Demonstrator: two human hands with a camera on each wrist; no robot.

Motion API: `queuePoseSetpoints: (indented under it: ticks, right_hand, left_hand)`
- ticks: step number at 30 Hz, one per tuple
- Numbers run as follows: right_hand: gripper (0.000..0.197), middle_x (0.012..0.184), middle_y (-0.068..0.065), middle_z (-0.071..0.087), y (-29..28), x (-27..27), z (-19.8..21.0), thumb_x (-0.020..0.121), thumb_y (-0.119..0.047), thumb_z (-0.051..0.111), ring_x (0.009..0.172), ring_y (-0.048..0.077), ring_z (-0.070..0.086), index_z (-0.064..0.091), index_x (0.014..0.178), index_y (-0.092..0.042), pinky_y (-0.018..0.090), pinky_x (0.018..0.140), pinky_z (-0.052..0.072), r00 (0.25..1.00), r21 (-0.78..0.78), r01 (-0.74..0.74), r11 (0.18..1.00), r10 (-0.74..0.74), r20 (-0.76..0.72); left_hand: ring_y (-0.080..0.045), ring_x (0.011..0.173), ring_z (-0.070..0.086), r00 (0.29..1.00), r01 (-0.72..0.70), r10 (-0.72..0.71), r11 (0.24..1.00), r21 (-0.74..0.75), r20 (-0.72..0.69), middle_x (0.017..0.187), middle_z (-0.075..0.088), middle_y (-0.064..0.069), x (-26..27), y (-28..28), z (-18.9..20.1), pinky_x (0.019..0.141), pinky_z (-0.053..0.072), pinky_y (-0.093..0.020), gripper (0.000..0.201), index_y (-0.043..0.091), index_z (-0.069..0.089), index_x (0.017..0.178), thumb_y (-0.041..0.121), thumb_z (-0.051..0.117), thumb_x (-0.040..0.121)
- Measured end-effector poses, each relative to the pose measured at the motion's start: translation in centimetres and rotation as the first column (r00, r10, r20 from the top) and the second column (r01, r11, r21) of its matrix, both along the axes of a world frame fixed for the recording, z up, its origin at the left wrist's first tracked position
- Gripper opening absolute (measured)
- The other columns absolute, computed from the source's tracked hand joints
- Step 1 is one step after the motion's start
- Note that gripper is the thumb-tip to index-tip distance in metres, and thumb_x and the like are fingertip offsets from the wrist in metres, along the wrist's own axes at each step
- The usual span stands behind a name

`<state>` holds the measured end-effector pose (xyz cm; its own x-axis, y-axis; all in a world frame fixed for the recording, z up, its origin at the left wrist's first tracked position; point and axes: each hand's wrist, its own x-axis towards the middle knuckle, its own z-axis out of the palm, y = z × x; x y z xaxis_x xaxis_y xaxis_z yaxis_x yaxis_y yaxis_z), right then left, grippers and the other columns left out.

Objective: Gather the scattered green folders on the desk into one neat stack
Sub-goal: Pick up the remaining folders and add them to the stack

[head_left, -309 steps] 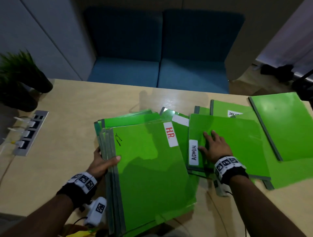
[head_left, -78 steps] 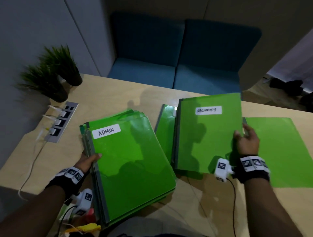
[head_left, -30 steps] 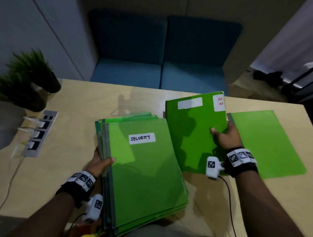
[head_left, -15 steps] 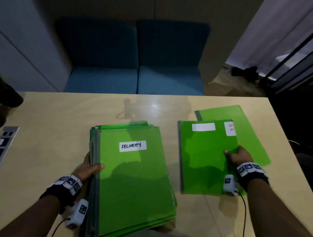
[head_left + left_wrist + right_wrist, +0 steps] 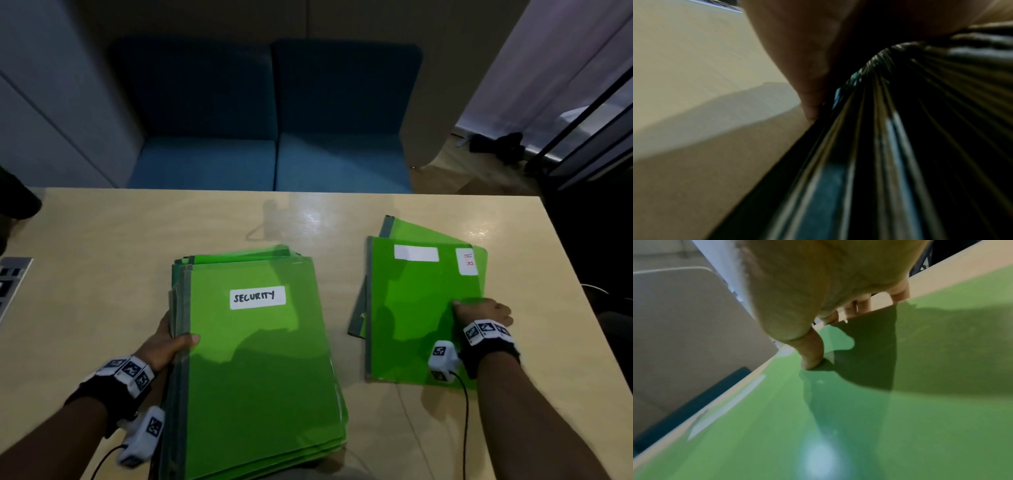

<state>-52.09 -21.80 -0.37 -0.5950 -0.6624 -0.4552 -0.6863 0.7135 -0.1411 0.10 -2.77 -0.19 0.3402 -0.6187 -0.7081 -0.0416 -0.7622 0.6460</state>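
Green plastic covers nearly everything that matters here: the main stack (image 5: 253,359), topped by a folder labelled SECURITY, lies near the front edge of the surface (image 5: 102,274) with its long axis running away from the person. The left hand (image 5: 168,342) grips its spine edge, thumb on the top cover and fingers tucked beneath; the left wrist view shows the bundled spines pressed against the palm.

Just right of the stack, apart from it by a strip of bare wood, lies the H.R folder (image 5: 421,308), its long axis roughly parallel to the stack. It rests on a last folder (image 5: 397,228), which is skewed and shows past its far and left edges. The right hand (image 5: 486,313) pinches the H.R folder's right edge, thumb on the cover, fingers curled under.

Judging from this, the right hand is the nearer one, and the pair must travel leftward onto the stack, spines kept on the left.

Beyond the surface stands a blue sofa (image 5: 267,137).
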Motion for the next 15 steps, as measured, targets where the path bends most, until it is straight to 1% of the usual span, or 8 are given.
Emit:
queuePoseSetpoints:
  ticks: [3, 5, 7, 9, 10, 12, 13, 15]
  right_hand:
    - [0.076, 0.139, 0.027, 0.036, -0.4, 1.0, -0.2, 0.087, -0.051, 0.059, 0.133, 0.042, 0.031, 0.041, 0.132, 0.007, 0.052, 0.106, 0.028, 0.999, -0.033, 0.032, 0.999, -0.031, 0.017]
    - [0.087, 0.148, 0.025, 0.029, -1.0, 1.7, 0.2, 0.082, -0.053, 0.064, 0.138, 0.041, 0.028, 0.033, 0.141, 0.003, 0.052, 0.111, 0.026, 0.998, 0.004, 0.056, 0.998, -0.056, 0.040]
    - [0.085, 0.154, 0.019, 0.027, -1.3, 1.7, 0.1, 0.081, -0.049, 0.068, 0.137, 0.039, 0.034, 0.029, 0.150, -0.018, 0.049, 0.111, 0.035, 0.992, 0.052, -0.124, 0.991, 0.123, 0.013]
    - [0.077, 0.156, 0.012, 0.030, -0.8, 2.0, 0.3, 0.083, -0.037, 0.069, 0.130, 0.037, 0.046, 0.027, 0.147, -0.049, 0.043, 0.102, 0.047, 0.969, 0.100, -0.248, 0.964, 0.245, 0.039]
    - [0.085, 0.154, 0.009, 0.034, -0.8, 1.9, 0.3, 0.077, -0.032, 0.075, 0.126, 0.035, 0.051, 0.027, 0.143, -0.056, 0.041, 0.098, 0.051, 0.967, 0.118, -0.251, 0.961, 0.243, 0.082]
    - [0.091, 0.146, 0.006, 0.046, -0.9, 2.1, 0.9, 0.066, -0.026, 0.084, 0.117, 0.033, 0.058, 0.038, 0.140, -0.051, 0.041, 0.091, 0.055, 0.939, 0.183, -0.340, 0.922, 0.321, 0.127]
    - [0.083, 0.141, 0.006, 0.052, -1.3, 1.9, 1.0, 0.067, -0.023, 0.084, 0.113, 0.032, 0.061, 0.046, 0.139, -0.042, 0.043, 0.090, 0.056, 0.928, 0.182, -0.362, 0.914, 0.335, 0.165]
    - [0.052, 0.123, 0.010, 0.064, -1.7, 2.0, 1.4, 0.075, -0.021, 0.081, 0.098, 0.034, 0.067, 0.063, 0.124, -0.029, 0.046, 0.079, 0.060, 0.942, 0.126, -0.241, 0.962, 0.200, 0.269]
  left_hand:
    - [-0.032, 0.117, 0.047, 0.999, 0.044, -0.044, 0.999, 0.009, 0.009, 0.144, 0.040, -0.020, 0.3, 0.1, 0.3, 0.097, 0.037, -0.038, 0.108, 0.016, 0.013, 0.151, 0.028, 0.079, 0.066]
    - [-0.028, 0.111, 0.049, 0.997, 0.071, -0.071, 0.997, 0.027, 0.020, 0.137, 0.046, -0.016, 0.5, 0.1, 0.5, 0.098, 0.041, -0.040, 0.128, 0.019, 0.015, 0.151, 0.048, 0.075, 0.042]
    - [-0.031, 0.112, 0.052, 0.996, 0.082, -0.083, 0.996, 0.032, 0.025, 0.132, 0.048, -0.013, 1.0, 0.3, 0.0, 0.099, 0.043, -0.043, 0.132, 0.021, 0.014, 0.150, 0.053, 0.074, 0.037]
    - [-0.035, 0.114, 0.053, 0.996, 0.082, -0.083, 0.996, 0.029, 0.035, 0.133, 0.049, -0.016, 1.4, 0.4, -0.4, 0.100, 0.044, -0.049, 0.130, 0.022, 0.015, 0.150, 0.053, 0.077, 0.039]
    - [-0.036, 0.114, 0.054, 0.996, 0.083, -0.084, 0.996, 0.025, 0.038, 0.133, 0.050, -0.017, 1.5, 0.4, -0.6, 0.100, 0.045, -0.052, 0.130, 0.022, 0.015, 0.149, 0.052, 0.078, 0.039]
    - [-0.037, 0.113, 0.055, 0.995, 0.087, -0.087, 0.996, 0.012, 0.039, 0.132, 0.050, -0.019, 1.9, 0.5, -0.9, 0.099, 0.046, -0.054, 0.130, 0.021, 0.016, 0.149, 0.051, 0.078, 0.039]
    - [-0.037, 0.112, 0.055, 0.995, 0.092, -0.092, 0.996, 0.011, 0.044, 0.131, 0.050, -0.019, 1.9, 0.4, -0.9, 0.098, 0.047, -0.054, 0.129, 0.021, 0.017, 0.149, 0.051, 0.078, 0.039]
    - [-0.036, 0.111, 0.055, 0.993, 0.107, -0.107, 0.994, 0.008, 0.053, 0.129, 0.051, -0.016, 2.0, 0.3, -0.9, 0.096, 0.048, -0.052, 0.127, 0.023, 0.017, 0.148, 0.052, 0.077, 0.040]
